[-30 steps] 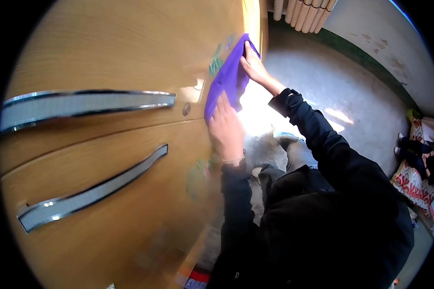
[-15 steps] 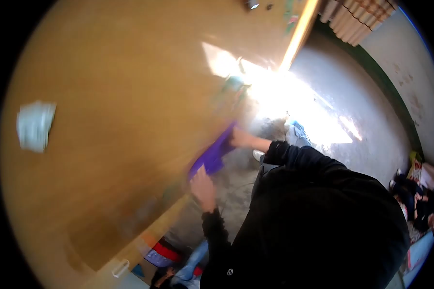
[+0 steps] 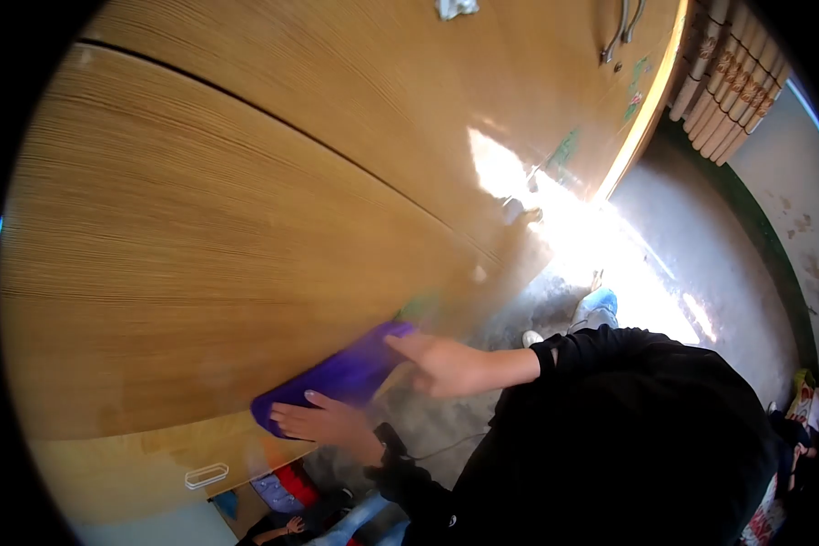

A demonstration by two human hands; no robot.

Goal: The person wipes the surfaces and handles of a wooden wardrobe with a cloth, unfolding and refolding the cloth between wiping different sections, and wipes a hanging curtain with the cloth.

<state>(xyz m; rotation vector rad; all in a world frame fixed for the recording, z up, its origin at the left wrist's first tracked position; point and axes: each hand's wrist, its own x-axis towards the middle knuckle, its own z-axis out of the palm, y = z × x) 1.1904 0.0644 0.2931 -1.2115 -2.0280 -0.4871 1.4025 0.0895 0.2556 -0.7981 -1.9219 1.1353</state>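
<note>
A purple cloth [image 3: 341,375] lies stretched between my hands against the lower part of a wood-grain cabinet front [image 3: 218,237]. My left hand [image 3: 323,424] is on its lower left end, fingers extended over the cloth and thumb apart, keeping hold of it. At the upper right end, my right hand [image 3: 441,364] grips the edge with the thumb on top. Its other fingers are blurred and partly hidden. Both wrists come out of black sleeves.
A white handle [image 3: 207,475] sits on a lower pale panel. Grey metal handles [image 3: 617,36] are at the top, near a small white thing [image 3: 455,7]. Bright sunlight falls on the concrete floor [image 3: 642,246]. Another person's arm [image 3: 278,530] shows at the bottom; rolled blinds [image 3: 730,77] hang upper right.
In the picture, both hands and the purple cloth have shifted down and left along the cabinet. The camera has turned too, and the cloth now appears longer and flatter.
</note>
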